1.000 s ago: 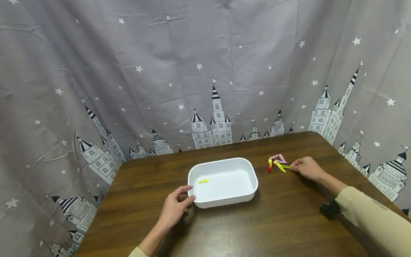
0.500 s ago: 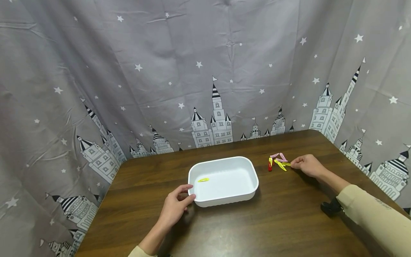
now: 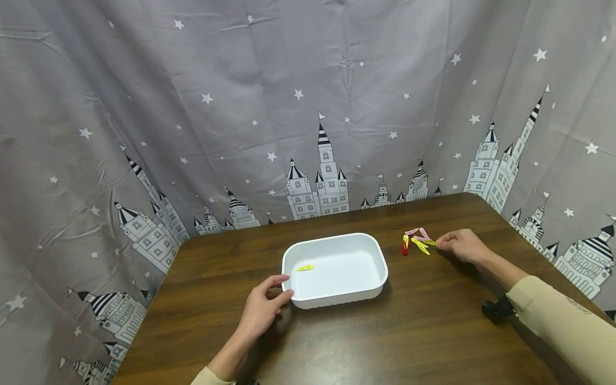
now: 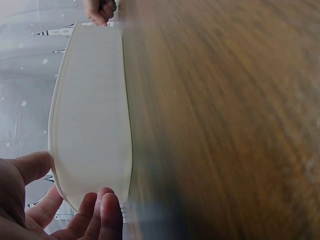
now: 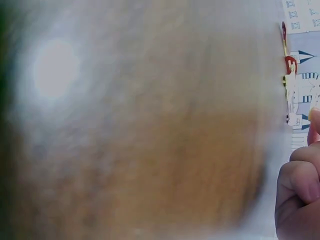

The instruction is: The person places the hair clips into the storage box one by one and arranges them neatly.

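Note:
In the head view, my left hand holds the left end of a white plastic basin, thumb and fingers at its rim. The left wrist view has this hand's thumb on the rim and its other fingers against the wall of the basin. One yellow snap hair clip lies inside, toward the left. Right of the basin, my right hand pinches the end of another yellow hair clip beside a small pile. That pile has pink hair clips, yellow ones and a red one.
Everything stands on a brown wooden table. A grey curtain with stars and castles hangs right behind the table's far edge. Under the right forearm sits a black strap piece.
My right hand has risen slightly, and the yellow hair clip in its fingertips has shifted a little with it. The left hand and the basin stay as they were.

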The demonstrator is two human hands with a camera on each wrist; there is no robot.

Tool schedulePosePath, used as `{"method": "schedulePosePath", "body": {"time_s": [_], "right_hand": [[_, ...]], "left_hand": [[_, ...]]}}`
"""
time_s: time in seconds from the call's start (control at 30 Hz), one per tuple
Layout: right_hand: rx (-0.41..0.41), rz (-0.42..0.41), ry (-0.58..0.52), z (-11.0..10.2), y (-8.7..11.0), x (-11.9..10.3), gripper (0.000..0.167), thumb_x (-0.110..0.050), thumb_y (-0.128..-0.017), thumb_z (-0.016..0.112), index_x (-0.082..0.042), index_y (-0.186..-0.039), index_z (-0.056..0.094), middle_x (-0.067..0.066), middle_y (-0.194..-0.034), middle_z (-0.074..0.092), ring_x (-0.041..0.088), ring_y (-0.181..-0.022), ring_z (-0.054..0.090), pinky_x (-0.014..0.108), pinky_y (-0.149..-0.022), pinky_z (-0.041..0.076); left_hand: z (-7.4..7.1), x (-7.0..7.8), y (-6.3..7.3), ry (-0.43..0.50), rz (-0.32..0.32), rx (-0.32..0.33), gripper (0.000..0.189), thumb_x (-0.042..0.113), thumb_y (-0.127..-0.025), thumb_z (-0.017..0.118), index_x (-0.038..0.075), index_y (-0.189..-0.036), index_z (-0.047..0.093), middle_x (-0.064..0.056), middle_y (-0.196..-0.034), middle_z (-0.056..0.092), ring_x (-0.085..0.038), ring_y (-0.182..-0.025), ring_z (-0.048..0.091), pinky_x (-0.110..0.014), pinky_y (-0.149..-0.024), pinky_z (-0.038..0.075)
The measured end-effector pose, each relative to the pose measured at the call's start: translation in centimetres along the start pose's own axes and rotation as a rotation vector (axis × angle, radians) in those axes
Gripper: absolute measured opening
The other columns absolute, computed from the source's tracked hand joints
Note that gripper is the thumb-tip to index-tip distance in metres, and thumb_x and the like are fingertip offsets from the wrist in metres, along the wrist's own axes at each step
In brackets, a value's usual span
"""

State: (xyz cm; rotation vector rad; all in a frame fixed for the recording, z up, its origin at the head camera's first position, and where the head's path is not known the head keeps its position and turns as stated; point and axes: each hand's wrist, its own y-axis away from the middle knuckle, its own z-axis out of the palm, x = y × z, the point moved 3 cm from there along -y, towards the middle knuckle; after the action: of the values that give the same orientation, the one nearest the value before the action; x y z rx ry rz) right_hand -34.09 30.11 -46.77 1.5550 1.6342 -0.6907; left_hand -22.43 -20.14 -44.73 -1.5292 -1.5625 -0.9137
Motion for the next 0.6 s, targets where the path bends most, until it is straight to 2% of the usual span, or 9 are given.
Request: {"method": "schedulePosePath", "body": {"time_s": [0.17, 0.27, 0.4, 0.5, 0.6], "right_hand": [[-0.002, -0.009, 0.012, -0.1, -0.1, -1.0, 0.032, -0.023, -0.099, 0.062, 0.005, -0.113, 0.068, -0.006, -0.063, 0.045, 0.007, -0.048, 0.036, 0.027, -0.045, 0.035], [0.006, -0.047, 0.050, 0.0, -0.2, -1.8, 0.033, -0.024, -0.099, 0.063, 0.005, -0.113, 0.070, -0.006, -0.075, 0.057, 0.008, -0.059, 0.043, 0.027, -0.053, 0.039], [0.003, -0.061, 0.049, 0.0, -0.4, -2.8, 0.033, -0.022, -0.099, 0.062, 0.006, -0.114, 0.069, -0.004, -0.076, 0.058, 0.007, -0.058, 0.041, 0.026, -0.052, 0.037], [-0.001, -0.058, 0.033, 0.0, -0.4, -3.4, 0.033, -0.020, -0.098, 0.061, 0.007, -0.115, 0.068, 0.002, -0.076, 0.058, 0.009, -0.051, 0.036, 0.028, -0.046, 0.033], [0.012, -0.107, 0.069, 0.1, -0.4, -4.3, 0.030, -0.017, -0.097, 0.061, 0.008, -0.110, 0.069, 0.012, -0.091, 0.067, 0.012, -0.062, 0.044, 0.029, -0.051, 0.036]], "left_hand": [[0.0, 0.0, 0.0, -0.008, -0.002, 0.003, 0.033, 0.019, -0.092, 0.074, 0.010, -0.124, 0.068, -0.012, -0.112, 0.067, -0.021, -0.086, 0.066, -0.032, -0.064, 0.056], [-0.1, 0.0, 0.0, -0.007, 0.000, 0.004, 0.033, 0.019, -0.092, 0.074, 0.011, -0.124, 0.068, -0.012, -0.112, 0.067, -0.021, -0.086, 0.066, -0.032, -0.064, 0.056], [-0.1, 0.0, 0.0, -0.003, 0.002, 0.001, 0.034, 0.019, -0.092, 0.074, 0.010, -0.124, 0.068, -0.013, -0.113, 0.067, -0.021, -0.086, 0.066, -0.031, -0.064, 0.056], [-0.1, 0.0, 0.1, -0.001, -0.002, -0.003, 0.034, 0.020, -0.092, 0.074, 0.011, -0.124, 0.068, -0.013, -0.114, 0.067, -0.021, -0.087, 0.066, -0.030, -0.064, 0.055], [0.0, 0.0, 0.1, 0.000, -0.005, -0.005, 0.034, 0.021, -0.092, 0.074, 0.011, -0.124, 0.068, -0.012, -0.114, 0.067, -0.020, -0.088, 0.066, -0.030, -0.064, 0.055]]}}
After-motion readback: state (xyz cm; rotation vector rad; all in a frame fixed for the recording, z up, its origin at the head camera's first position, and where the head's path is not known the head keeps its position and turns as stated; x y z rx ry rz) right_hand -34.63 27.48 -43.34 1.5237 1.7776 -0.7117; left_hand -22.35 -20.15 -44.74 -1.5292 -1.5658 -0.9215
